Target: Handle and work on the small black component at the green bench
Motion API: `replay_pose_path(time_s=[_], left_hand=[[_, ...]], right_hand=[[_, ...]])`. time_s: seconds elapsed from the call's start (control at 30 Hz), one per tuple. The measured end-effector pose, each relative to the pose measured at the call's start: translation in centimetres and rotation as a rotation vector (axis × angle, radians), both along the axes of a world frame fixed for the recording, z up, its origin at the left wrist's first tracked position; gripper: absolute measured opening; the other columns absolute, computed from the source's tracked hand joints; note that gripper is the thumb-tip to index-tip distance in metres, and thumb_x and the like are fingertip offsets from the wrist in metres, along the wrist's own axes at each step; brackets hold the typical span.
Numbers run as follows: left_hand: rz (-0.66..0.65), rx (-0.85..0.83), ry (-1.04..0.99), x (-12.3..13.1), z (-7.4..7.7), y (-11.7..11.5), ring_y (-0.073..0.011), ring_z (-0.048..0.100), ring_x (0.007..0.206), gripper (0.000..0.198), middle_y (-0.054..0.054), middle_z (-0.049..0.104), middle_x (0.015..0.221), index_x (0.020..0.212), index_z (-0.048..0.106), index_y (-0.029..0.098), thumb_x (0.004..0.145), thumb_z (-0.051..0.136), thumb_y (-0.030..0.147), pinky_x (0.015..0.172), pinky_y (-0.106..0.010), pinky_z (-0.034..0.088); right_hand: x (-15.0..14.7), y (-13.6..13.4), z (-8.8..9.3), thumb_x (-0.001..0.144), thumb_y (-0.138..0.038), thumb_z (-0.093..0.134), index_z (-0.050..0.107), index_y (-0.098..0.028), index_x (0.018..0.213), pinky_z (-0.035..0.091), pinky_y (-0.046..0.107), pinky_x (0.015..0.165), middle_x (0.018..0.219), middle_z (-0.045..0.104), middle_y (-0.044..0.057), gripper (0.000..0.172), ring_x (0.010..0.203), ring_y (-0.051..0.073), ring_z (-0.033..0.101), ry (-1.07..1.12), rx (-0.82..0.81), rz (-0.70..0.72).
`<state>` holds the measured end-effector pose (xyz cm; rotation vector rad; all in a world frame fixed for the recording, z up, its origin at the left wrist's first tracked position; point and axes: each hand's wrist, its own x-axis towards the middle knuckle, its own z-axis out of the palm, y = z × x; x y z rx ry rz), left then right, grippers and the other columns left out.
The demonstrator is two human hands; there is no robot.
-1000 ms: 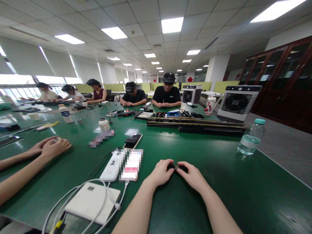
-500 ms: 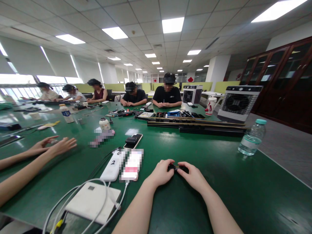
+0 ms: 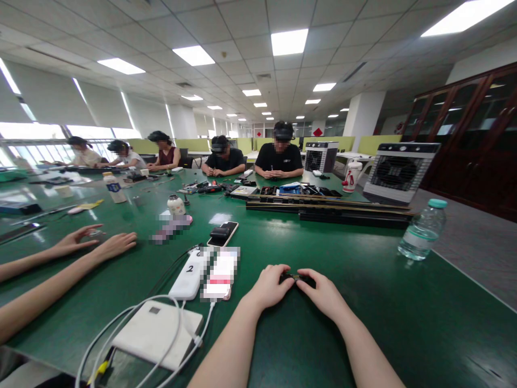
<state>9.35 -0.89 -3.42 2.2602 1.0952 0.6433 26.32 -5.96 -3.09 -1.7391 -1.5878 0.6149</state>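
Observation:
Both of my hands meet over the green table point(image 3: 323, 334), closed round a small dark object point(image 3: 297, 277) whose kind I cannot make out. My left hand point(image 3: 273, 285) grips its left end between thumb and fingers. At the right end, my right hand point(image 3: 321, 288) holds it the same way, with the thumb tips close together. Most of the object is hidden behind the fingers. Left of my hands lie a phone with a lit, blurred screen point(image 3: 220, 275) and a white power bank marked 2 point(image 3: 188, 275).
A water bottle point(image 3: 422, 231) stands at the right edge. Long black rails point(image 3: 351, 215) lie across the table ahead. White cables loop over a pale flat box point(image 3: 159, 331) at front left. A co-worker's hands point(image 3: 115, 245) are at the left; several people sit beyond.
The view has shifted slightly. My thumbs have moved a little on the small dark object. The co-worker's nearer hand at the left has come down and rightward.

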Motion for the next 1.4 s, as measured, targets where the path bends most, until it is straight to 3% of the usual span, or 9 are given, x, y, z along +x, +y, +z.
replay_pose_path(time_s=[0.23, 1.4], left_hand=[[-0.024, -0.001, 0.012, -0.10, -0.24, 0.16, -0.0235, 0.054, 0.106, 0.033, -0.006, 0.063, 0.111, 0.116, 0.058, 0.022, 0.084, 0.052, 0.029, 0.095, -0.036, 0.042], [-0.025, 0.005, 0.000, -0.12, 0.03, -0.10, -0.0249, 0.053, 0.108, 0.038, -0.008, 0.062, 0.114, 0.118, 0.056, 0.019, 0.083, 0.052, 0.031, 0.097, -0.038, 0.041]], right_hand=[[-0.02, -0.05, 0.11, 0.074, -0.035, 0.057, 0.065, -0.021, 0.103, 0.045, 0.037, 0.094, 0.110, 0.068, 0.007, 0.034, 0.105, 0.024, 0.061, 0.000, -0.004, 0.006], [0.17, 0.08, -0.11, 0.074, -0.034, 0.057, 0.065, -0.019, 0.104, 0.044, 0.037, 0.095, 0.111, 0.068, 0.008, 0.035, 0.105, 0.024, 0.060, 0.020, -0.008, 0.024]])
